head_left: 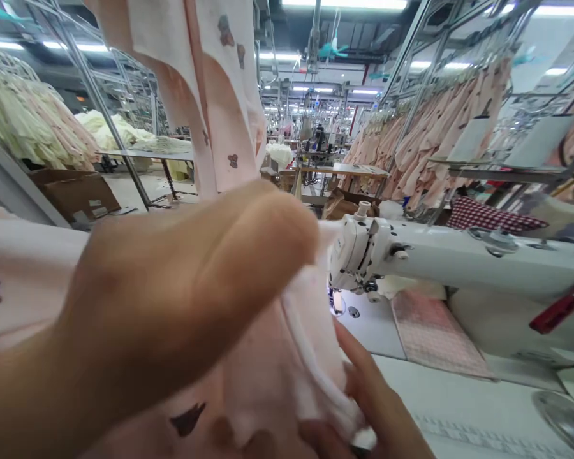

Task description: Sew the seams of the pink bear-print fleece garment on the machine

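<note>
the pink cloth (pixel 263 376) with small dark prints is the biggest thing; it hangs from up high and drops down right in front; the left hand (pixel 172 306) is curled shut on it (very near and blurry); the white sewing machine (pixel 459 261) stands to the right, just behind the cloth; the right hand (pixel 382 408) is low down, its fingers pinched together on the cloth's white edge; a checked cloth piece (pixel 430 331) lies flat under the machine's arm

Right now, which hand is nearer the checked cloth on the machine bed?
Right. The right hand grips pink fabric just left of the checked cloth; the left hand is raised farther left.
</note>
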The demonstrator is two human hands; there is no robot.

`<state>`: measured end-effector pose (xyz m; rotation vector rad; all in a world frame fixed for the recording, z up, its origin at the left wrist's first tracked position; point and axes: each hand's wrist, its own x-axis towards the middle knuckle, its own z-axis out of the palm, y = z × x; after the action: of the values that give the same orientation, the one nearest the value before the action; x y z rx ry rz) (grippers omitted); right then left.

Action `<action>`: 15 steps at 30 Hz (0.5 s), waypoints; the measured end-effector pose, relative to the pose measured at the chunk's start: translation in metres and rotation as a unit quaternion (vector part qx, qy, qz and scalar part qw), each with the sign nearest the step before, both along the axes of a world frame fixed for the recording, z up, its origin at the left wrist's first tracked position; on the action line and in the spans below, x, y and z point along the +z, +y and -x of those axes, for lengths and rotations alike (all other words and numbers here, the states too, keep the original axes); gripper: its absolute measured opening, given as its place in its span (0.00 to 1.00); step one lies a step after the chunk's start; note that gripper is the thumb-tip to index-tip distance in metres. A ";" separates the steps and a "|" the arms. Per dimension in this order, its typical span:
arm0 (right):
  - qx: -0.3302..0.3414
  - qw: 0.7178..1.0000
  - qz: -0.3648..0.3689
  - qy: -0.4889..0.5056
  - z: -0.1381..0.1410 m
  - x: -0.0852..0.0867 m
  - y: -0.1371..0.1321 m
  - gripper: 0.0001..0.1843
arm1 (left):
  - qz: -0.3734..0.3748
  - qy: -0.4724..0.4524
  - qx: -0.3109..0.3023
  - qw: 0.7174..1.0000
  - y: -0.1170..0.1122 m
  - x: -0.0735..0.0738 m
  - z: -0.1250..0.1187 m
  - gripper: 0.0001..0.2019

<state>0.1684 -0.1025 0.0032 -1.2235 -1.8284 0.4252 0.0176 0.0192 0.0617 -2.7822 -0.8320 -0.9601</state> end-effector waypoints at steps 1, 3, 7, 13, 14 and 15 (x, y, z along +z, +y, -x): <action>-0.010 1.000 0.020 0.019 -0.007 -0.013 -0.002 0.40 | 0.004 0.008 0.005 1.000 0.011 -0.004 -0.001 0.06; -0.055 0.998 0.042 0.003 -0.027 -0.035 -0.003 0.40 | 0.017 0.040 0.021 0.999 0.034 -0.010 -0.006 0.06; -0.122 0.979 0.002 -0.164 -0.067 -0.067 0.001 0.28 | 0.055 0.137 0.067 0.987 0.068 -0.024 -0.026 0.06; -0.062 0.966 0.015 -0.251 -0.082 -0.082 0.009 0.09 | 0.130 0.218 -0.045 0.966 0.065 -0.074 -0.046 0.07; -0.045 0.963 0.014 -0.265 -0.080 -0.081 0.012 0.12 | 0.142 0.227 -0.070 0.961 0.062 -0.081 -0.047 0.08; -0.032 0.960 0.018 -0.277 -0.077 -0.081 0.014 0.13 | 0.150 0.232 -0.088 0.957 0.060 -0.086 -0.048 0.07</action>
<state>0.2450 -0.0882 -0.0774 -1.5297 -2.2419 0.0752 0.0658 0.0791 -0.0244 -3.1807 -0.7101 -0.1723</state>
